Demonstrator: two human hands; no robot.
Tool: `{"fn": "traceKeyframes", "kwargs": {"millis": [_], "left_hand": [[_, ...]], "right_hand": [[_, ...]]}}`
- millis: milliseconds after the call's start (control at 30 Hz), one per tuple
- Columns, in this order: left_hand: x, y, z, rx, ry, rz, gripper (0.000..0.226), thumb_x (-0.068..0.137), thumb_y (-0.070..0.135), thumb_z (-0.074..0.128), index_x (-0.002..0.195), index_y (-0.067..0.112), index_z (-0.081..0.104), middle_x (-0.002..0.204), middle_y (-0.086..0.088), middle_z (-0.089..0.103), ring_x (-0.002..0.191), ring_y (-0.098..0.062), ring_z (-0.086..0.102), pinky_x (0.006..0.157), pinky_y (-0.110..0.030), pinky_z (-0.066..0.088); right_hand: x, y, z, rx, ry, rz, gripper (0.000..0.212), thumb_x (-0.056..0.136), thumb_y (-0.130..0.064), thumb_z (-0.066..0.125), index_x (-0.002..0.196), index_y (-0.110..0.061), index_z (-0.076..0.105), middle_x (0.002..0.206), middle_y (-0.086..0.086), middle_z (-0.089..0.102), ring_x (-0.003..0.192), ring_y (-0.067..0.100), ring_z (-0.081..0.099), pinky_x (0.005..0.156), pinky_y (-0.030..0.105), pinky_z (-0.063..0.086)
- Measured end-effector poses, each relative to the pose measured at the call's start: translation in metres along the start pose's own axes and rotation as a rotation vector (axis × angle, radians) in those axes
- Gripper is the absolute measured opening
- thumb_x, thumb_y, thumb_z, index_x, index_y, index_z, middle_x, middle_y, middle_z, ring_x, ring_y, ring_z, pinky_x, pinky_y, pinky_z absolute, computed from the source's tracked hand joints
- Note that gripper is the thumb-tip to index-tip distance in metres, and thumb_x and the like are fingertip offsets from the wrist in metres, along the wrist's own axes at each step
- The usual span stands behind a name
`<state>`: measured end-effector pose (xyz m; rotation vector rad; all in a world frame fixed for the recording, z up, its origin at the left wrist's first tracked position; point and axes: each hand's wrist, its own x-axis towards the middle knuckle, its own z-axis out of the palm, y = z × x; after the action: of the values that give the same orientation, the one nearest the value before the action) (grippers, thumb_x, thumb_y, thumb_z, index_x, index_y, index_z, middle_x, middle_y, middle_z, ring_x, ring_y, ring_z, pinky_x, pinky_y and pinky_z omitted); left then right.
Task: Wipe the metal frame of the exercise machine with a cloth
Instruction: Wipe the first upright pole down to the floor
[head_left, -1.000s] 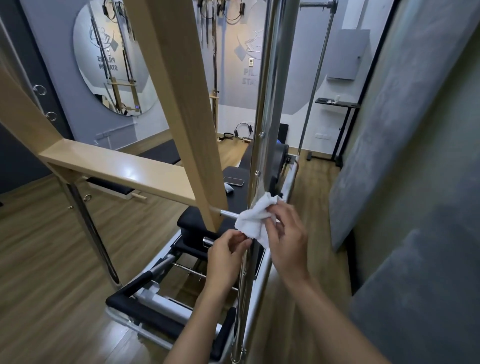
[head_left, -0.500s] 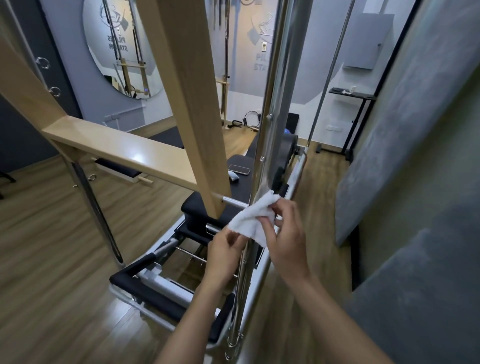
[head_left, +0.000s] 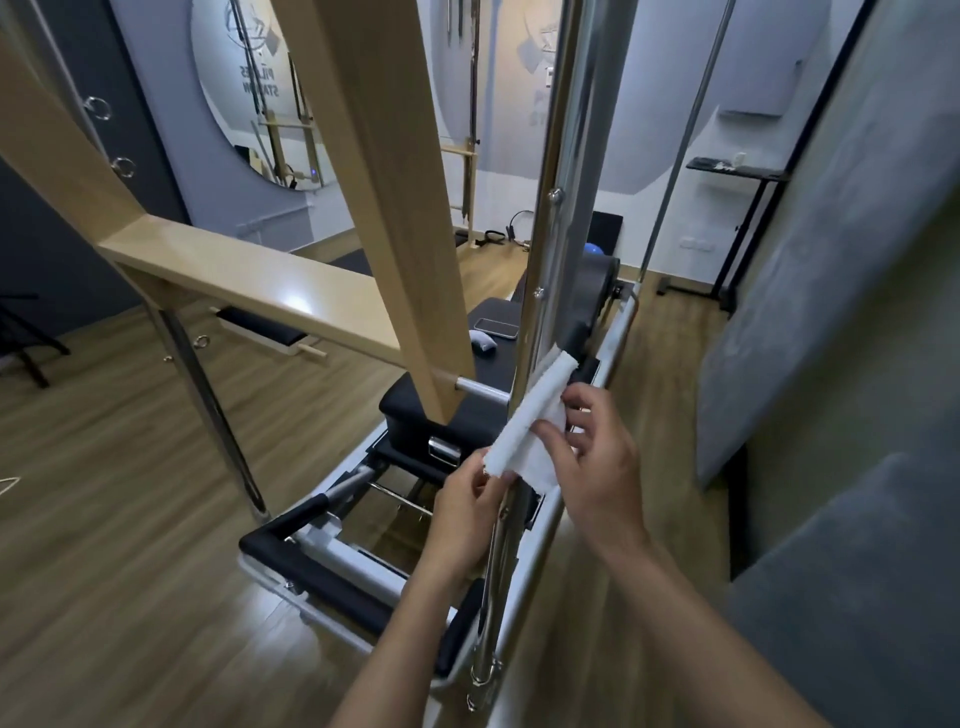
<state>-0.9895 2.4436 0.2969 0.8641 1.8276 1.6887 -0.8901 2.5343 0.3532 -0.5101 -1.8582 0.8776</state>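
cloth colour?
White, plain, no pattern; the cloth is held by both hands against the metal upright. Only the head view shows it.

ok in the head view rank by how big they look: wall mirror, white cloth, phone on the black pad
1. wall mirror
2. white cloth
3. phone, farther from the camera, so its real size is unsure

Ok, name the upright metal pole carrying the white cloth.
The thick chrome centre upright, white cloth draped against it; the slanted left pole and thin far pole are bare.
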Motion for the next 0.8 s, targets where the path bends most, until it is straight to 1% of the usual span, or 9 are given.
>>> {"fn": "traceKeyframes", "kwargs": {"millis": [100, 167, 300, 400, 500, 600, 667, 733, 800], "left_hand": [[0.003, -0.004, 0.001, -0.003, 0.011, -0.024, 0.018, 0.099, 0.024, 0.057, 0.112, 0.036, 0.061, 0.099, 0.008, 0.069, 0.093, -0.003, 0.065, 0.075, -0.014, 0.048], [0.003, -0.007, 0.001, 0.018, 0.003, -0.037, 0.022, 0.099, 0.027, 0.057, 0.118, 0.037, 0.061, 0.103, 0.007, 0.069, 0.098, -0.007, 0.065, 0.079, -0.015, 0.049], [0.004, -0.01, -0.001, 0.008, 0.011, -0.07, 0.018, 0.097, 0.029, 0.06, 0.115, 0.028, 0.065, 0.097, 0.008, 0.07, 0.091, -0.008, 0.067, 0.074, -0.015, 0.049], [0.005, -0.014, -0.004, 0.052, 0.0, -0.046, 0.017, 0.098, 0.021, 0.057, 0.1, 0.007, 0.066, 0.072, 0.013, 0.063, 0.067, -0.002, 0.058, 0.059, -0.013, 0.04], [0.003, -0.015, -0.005, 0.066, -0.016, -0.038, 0.022, 0.098, 0.025, 0.056, 0.105, 0.007, 0.067, 0.078, 0.01, 0.066, 0.07, -0.003, 0.06, 0.06, -0.013, 0.04], [0.002, -0.011, -0.003, -0.016, -0.017, -0.073, 0.02, 0.097, 0.032, 0.06, 0.114, 0.023, 0.066, 0.102, 0.005, 0.072, 0.096, -0.007, 0.067, 0.082, -0.023, 0.05], [0.0, -0.01, -0.002, -0.015, -0.023, -0.071, 0.024, 0.098, 0.032, 0.06, 0.121, 0.028, 0.064, 0.108, 0.004, 0.071, 0.102, -0.007, 0.066, 0.089, -0.025, 0.051], [-0.001, -0.008, -0.003, -0.01, -0.027, -0.07, 0.02, 0.098, 0.031, 0.059, 0.117, 0.029, 0.064, 0.106, 0.004, 0.071, 0.101, -0.008, 0.066, 0.087, -0.024, 0.051], [0.0, -0.011, -0.004, 0.019, -0.031, -0.043, 0.016, 0.098, 0.03, 0.058, 0.111, 0.025, 0.065, 0.1, 0.006, 0.072, 0.096, -0.011, 0.068, 0.077, -0.022, 0.049]], "right_hand": [[0.022, -0.028, 0.007, -0.01, 0.139, -0.097, 0.039, 0.087, -0.025, 0.073, 0.12, -0.02, 0.052, 0.114, -0.004, 0.061, 0.102, 0.009, 0.064, 0.077, 0.024, 0.057], [0.031, -0.039, 0.012, -0.019, 0.217, -0.155, 0.04, 0.088, -0.027, 0.072, 0.12, -0.022, 0.049, 0.117, -0.001, 0.058, 0.106, 0.011, 0.062, 0.079, 0.024, 0.055], [0.008, -0.019, 0.016, -0.137, 0.168, -0.157, 0.04, 0.089, -0.023, 0.071, 0.12, -0.02, 0.047, 0.115, 0.0, 0.056, 0.103, 0.01, 0.059, 0.079, 0.03, 0.057], [-0.017, 0.0, 0.013, -0.156, 0.074, -0.02, 0.04, 0.089, -0.023, 0.072, 0.117, -0.034, 0.046, 0.109, -0.011, 0.057, 0.096, 0.01, 0.062, 0.075, 0.039, 0.057], [-0.012, -0.006, 0.006, -0.138, -0.005, 0.07, 0.043, 0.089, -0.026, 0.072, 0.11, -0.048, 0.042, 0.106, -0.019, 0.058, 0.096, 0.009, 0.062, 0.074, 0.04, 0.058], [0.001, -0.022, 0.007, -0.153, 0.07, -0.036, 0.036, 0.088, -0.025, 0.072, 0.113, -0.034, 0.047, 0.109, -0.01, 0.057, 0.096, 0.01, 0.06, 0.075, 0.034, 0.056], [0.004, -0.025, 0.011, -0.15, 0.136, -0.078, 0.035, 0.089, -0.024, 0.071, 0.116, -0.026, 0.049, 0.111, -0.005, 0.058, 0.098, 0.012, 0.06, 0.078, 0.031, 0.055], [-0.002, -0.016, 0.013, -0.151, 0.131, -0.075, 0.035, 0.09, -0.024, 0.07, 0.118, -0.026, 0.049, 0.111, -0.004, 0.058, 0.099, 0.013, 0.06, 0.078, 0.028, 0.055], [-0.017, 0.002, 0.011, -0.16, 0.087, -0.068, 0.036, 0.092, -0.022, 0.067, 0.123, -0.028, 0.049, 0.114, -0.007, 0.058, 0.102, 0.012, 0.062, 0.079, 0.026, 0.056]]}}
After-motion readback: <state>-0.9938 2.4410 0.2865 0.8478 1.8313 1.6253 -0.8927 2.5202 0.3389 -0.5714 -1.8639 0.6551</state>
